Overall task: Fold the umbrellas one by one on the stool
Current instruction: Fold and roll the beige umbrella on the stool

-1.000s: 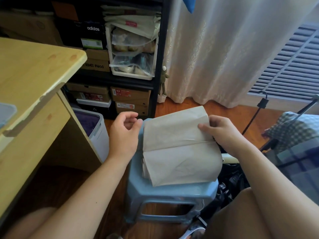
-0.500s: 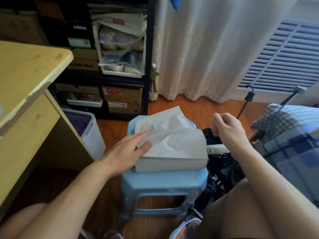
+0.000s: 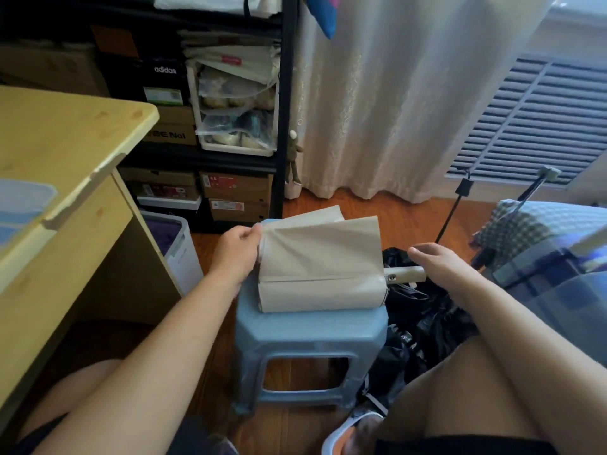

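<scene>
Head view: left hand [image 3: 238,254] pinches the beige umbrella [image 3: 320,267] panel's edge; the right hand [image 3: 437,264] grips its handle [image 3: 405,274]. Fabric looks light and floppy, best held at the creases

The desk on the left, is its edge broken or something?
Yes. The wooden desk has a light edge strip hanging loose from its front edge, with a chipped gap. Otherwise, the beige umbrella lies tidily on the blue stool.
</scene>
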